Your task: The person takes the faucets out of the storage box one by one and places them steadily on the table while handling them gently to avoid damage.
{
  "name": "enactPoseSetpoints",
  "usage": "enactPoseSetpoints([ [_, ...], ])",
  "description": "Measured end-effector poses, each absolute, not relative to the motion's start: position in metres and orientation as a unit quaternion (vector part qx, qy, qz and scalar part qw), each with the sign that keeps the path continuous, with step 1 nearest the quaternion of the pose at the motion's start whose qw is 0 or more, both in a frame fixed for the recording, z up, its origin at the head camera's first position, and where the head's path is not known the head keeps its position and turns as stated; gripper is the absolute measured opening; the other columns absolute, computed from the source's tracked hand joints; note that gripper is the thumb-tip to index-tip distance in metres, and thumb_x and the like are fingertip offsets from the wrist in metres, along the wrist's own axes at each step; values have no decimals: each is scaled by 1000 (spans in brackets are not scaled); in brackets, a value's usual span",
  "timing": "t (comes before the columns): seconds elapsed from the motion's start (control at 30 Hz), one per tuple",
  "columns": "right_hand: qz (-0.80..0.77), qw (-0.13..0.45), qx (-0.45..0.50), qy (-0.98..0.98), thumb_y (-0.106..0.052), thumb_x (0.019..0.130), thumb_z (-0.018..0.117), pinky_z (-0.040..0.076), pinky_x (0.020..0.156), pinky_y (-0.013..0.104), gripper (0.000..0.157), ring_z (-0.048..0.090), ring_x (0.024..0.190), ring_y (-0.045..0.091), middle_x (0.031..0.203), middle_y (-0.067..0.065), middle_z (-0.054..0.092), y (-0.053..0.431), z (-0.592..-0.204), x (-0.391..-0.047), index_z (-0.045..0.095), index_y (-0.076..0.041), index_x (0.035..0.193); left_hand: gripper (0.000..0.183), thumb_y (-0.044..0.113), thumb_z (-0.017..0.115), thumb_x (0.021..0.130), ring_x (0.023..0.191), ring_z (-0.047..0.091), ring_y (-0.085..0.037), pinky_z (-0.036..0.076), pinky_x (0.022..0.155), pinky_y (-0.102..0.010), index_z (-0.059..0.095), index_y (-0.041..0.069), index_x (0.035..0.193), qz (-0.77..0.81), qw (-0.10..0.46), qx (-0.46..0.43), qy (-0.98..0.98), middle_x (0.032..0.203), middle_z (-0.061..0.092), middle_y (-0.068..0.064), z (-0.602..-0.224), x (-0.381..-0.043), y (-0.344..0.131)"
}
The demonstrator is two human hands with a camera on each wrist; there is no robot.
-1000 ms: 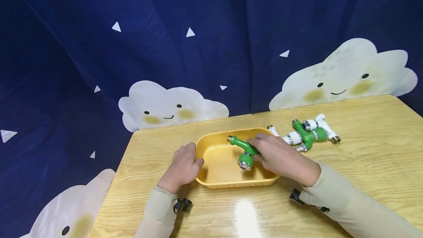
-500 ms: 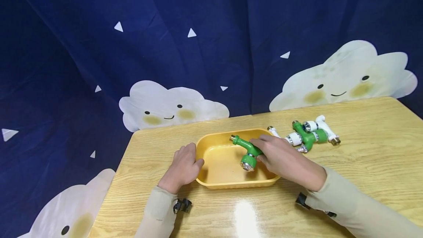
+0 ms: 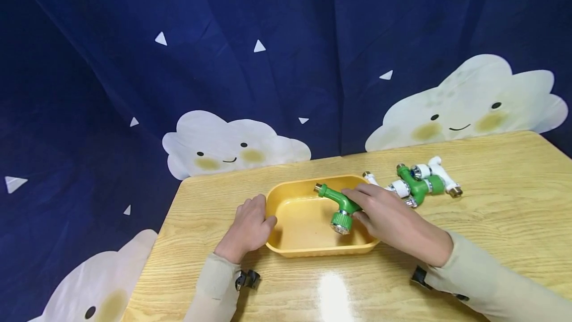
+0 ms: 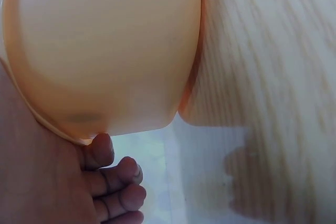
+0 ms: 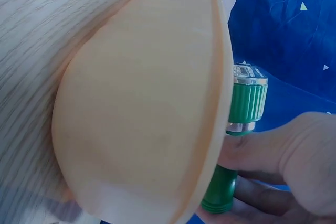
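My right hand (image 3: 393, 217) grips a green plastic tap (image 3: 342, 220) by its end, holding it over the right half of a yellow plastic basin (image 3: 321, 252). The tap's brass-coloured threaded end points to the far left, and its ribbed knob with a silver cap hangs toward me. In the right wrist view, that knob (image 5: 249, 100) shows above the basin's rim, with thumb and fingers around the green body. My left hand (image 3: 248, 225) holds the basin's left rim; the left wrist view shows its curled fingers (image 4: 128, 171) at the edge.
Right of the basin, several taps lie close together on the wooden table (image 3: 505, 202): a green one (image 3: 417, 188), a white one (image 3: 442, 173) and others partly behind my right hand. A dark blue curtain (image 3: 286, 63) with clouds hangs behind the table.
My right hand has shifted slightly right and toward me with the green tap, whose knob has turned to point further down. The left hand and basin have stayed put.
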State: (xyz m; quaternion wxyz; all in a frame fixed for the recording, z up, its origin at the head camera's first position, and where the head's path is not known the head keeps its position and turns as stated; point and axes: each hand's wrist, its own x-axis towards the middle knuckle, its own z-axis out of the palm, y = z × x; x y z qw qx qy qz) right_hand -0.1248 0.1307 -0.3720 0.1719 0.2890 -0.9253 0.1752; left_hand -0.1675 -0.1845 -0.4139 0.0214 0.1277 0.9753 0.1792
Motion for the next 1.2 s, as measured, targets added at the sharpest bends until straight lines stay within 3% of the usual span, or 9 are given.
enactPoseSetpoints([
  [0.53, 183, 212, 306, -910, 2, 76, 86, 60, 70, 32, 51, 70, 85, 17, 103, 9, 73, 139, -377, -118, 71, -1, 124, 13, 21, 53, 91, 76, 39, -22, 29, 76, -33, 48, 9, 89, 177, 25, 128, 976, 78, 41, -3, -416, -167, -184],
  [1.2, 206, 201, 280, -916, -3, 77, 87, 62, 77, 39, 51, 75, 94, 25, 109, 11, 75, 147, -365, -119, 71, -2, 125, 15, 22, 53, 93, 76, 39, -23, 29, 76, -34, 47, 9, 88, 174, 33, 123, 976, 78, 41, -5, -413, -168, -185],
])
